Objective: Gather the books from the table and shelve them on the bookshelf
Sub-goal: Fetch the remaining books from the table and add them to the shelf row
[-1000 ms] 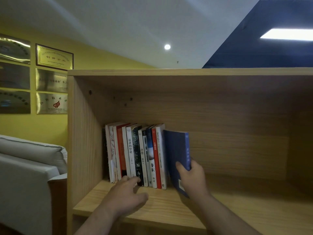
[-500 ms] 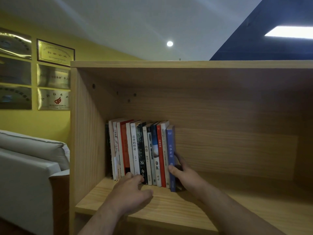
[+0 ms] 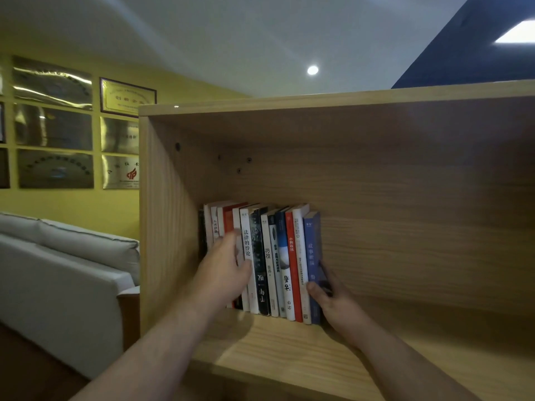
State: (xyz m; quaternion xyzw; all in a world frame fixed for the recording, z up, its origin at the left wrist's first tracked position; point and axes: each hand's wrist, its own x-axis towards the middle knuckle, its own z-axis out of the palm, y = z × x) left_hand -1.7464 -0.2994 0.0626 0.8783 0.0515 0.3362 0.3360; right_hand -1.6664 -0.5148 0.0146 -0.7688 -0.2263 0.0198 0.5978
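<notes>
Since a moment ago the left hand (image 3: 223,273) has risen off the shelf (image 3: 289,360) to lie flat on the left spines of the row (image 3: 267,256), fingers straight. The blue book (image 3: 312,250), likely light, stiff and smooth, stands upright at the row's right end; the right hand (image 3: 337,299) pinches its lower spine, a sound hold.

books (image 3: 269,259) left, open shelf (image 3: 405,342) right (bare)

You count about fourteen books (image 3: 267,256) in one bookshelf (image 3: 405,227), leftmost partly hidden. Two hands: left hand (image 3: 223,273), right hand (image 3: 333,299). Six full plaques (image 3: 55,169). One round downlight (image 3: 312,70), one light panel (image 3: 518,31), one sofa (image 3: 58,270).
</notes>
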